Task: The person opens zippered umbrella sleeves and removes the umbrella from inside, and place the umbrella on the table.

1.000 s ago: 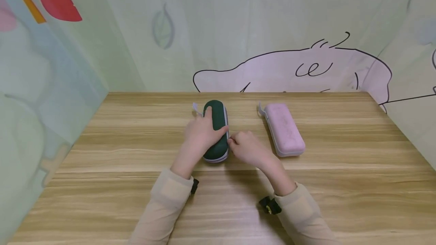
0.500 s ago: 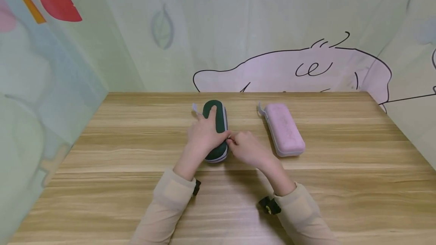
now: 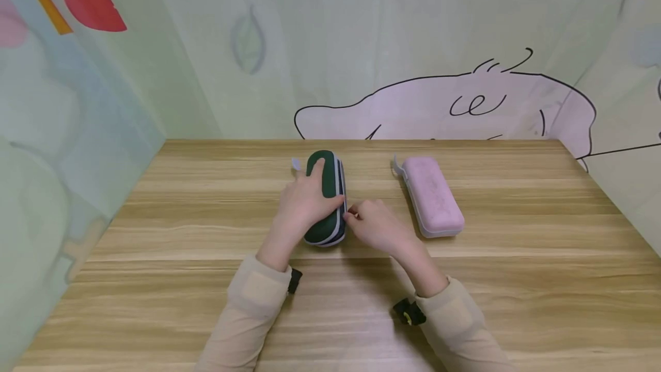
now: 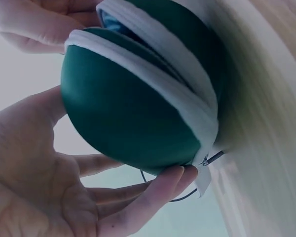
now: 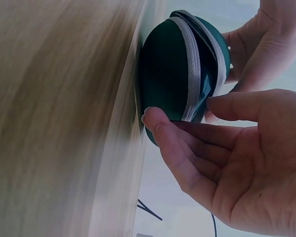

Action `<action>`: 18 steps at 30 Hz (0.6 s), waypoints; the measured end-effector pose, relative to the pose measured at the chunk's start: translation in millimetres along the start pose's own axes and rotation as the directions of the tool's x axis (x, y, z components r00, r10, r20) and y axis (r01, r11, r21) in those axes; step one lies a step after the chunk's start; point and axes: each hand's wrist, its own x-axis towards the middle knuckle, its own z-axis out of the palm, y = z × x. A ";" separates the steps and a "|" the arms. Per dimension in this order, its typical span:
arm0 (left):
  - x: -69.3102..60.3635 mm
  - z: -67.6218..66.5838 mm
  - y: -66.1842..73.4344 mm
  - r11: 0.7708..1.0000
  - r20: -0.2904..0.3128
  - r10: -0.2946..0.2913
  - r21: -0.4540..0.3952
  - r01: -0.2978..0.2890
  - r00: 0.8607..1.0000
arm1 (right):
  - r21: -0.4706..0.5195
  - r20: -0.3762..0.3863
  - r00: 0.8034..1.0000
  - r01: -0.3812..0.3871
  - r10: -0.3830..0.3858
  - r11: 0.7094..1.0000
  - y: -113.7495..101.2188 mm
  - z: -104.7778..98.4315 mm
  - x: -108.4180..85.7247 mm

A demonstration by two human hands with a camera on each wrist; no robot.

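A dark green zip case (image 3: pixel 322 227) with pale zipper edges lies on the table, its lid parted from the base along the right side. My left hand (image 3: pixel 304 202) grips the lid, thumb at the right edge and fingers over the top and left side. In the left wrist view, fingertips press the green shell (image 4: pixel 128 113) near the zipper's end. My right hand (image 3: pixel 379 225) is at the case's right side; in the right wrist view its curled fingers touch the lower shell (image 5: pixel 165 69) and the thumb lies at the gap's edge.
A pink case (image 3: pixel 434 197) with a strap lies closed on the wooden table (image 3: pixel 206 223), right of the green one. Behind the table hangs a printed curtain (image 3: pixel 330 45). Dark devices are strapped at both wrists.
The green case's lid has tilted left and its gap along the right side has widened. My left hand has shifted slightly left with the lid; my right hand has barely moved.
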 end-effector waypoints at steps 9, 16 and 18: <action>-1.8 -10.8 -7.6 0.999 0.015 0.000 -0.036 0.000 1.000 | 0.010 -0.008 1.000 -0.007 0.008 1.000 0.4 1.0 0.4; -2.0 -19.7 -15.6 0.999 0.020 0.006 -0.045 -0.006 1.000 | -0.003 -0.021 1.000 0.012 -0.012 1.000 0.0 1.1 0.3; -1.5 -21.6 -17.5 0.999 0.019 0.003 -0.050 -0.002 1.000 | -0.004 -0.022 1.000 0.012 -0.012 1.000 0.0 1.1 0.2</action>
